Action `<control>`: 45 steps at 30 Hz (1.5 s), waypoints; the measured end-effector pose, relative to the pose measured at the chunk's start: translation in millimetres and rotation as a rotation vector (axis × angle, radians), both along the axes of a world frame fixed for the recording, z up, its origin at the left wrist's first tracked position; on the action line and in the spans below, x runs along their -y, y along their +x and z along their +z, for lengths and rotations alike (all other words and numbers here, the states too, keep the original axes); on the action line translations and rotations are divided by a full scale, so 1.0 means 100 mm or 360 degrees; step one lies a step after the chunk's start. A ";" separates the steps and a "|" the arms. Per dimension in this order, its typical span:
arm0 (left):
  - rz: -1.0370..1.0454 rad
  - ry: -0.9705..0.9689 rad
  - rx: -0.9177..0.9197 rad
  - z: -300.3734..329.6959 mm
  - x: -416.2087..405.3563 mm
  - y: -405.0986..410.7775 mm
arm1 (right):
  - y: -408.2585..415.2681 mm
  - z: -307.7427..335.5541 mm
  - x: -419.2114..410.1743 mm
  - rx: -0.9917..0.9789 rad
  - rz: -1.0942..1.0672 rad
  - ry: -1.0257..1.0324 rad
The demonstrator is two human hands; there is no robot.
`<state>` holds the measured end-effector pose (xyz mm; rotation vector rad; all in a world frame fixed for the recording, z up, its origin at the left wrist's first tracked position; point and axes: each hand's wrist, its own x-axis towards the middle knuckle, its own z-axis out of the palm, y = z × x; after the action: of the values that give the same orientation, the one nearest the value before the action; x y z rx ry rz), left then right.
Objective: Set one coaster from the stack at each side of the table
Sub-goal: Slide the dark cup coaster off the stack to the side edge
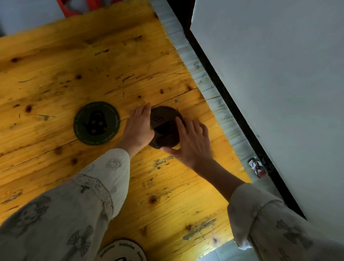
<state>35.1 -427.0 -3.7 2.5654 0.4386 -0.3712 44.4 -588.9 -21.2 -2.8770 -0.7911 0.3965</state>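
Note:
A dark brown round coaster with a steaming-cup print rests on the yellow wooden table, near its right edge. My left hand grips its left rim. My right hand holds its right and near rim, thumb under the near edge. Whether more coasters lie under it, I cannot tell. A dark green coaster with a teapot print lies flat to the left. A white coaster with a cup print lies at the near edge, partly behind my left sleeve.
A grey wall runs close along the table's right side, with a dark gap between. A small red and white object lies on the floor in that gap. A red chair stands beyond the far edge.

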 end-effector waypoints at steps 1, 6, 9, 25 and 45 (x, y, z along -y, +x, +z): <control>0.0006 -0.0017 0.0009 0.00 0.00 0.02 | -0.02 -0.03 -0.03 0.0005 -0.0025 -0.0007; 0.0041 -0.0070 0.0014 -0.01 0.04 -0.02 | 0.15 -0.05 -0.03 0.0101 -0.0068 0.0021; 0.0109 -0.0116 0.0027 -0.01 0.03 -0.03 | 0.36 0.02 0.05 0.0111 -0.0044 0.0071; 0.0355 -0.0440 0.0106 -0.04 -0.04 -0.15 | 0.36 0.04 0.11 -0.0084 0.0069 0.0028; 0.0136 -0.0004 0.0301 -0.27 0.10 0.03 | 0.46 -0.06 0.20 -0.0039 0.0018 0.0090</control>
<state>38.1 -436.8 -30.3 2.5396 0.4752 -0.0974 90.8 -609.1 -27.5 -2.8113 -0.8018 0.4038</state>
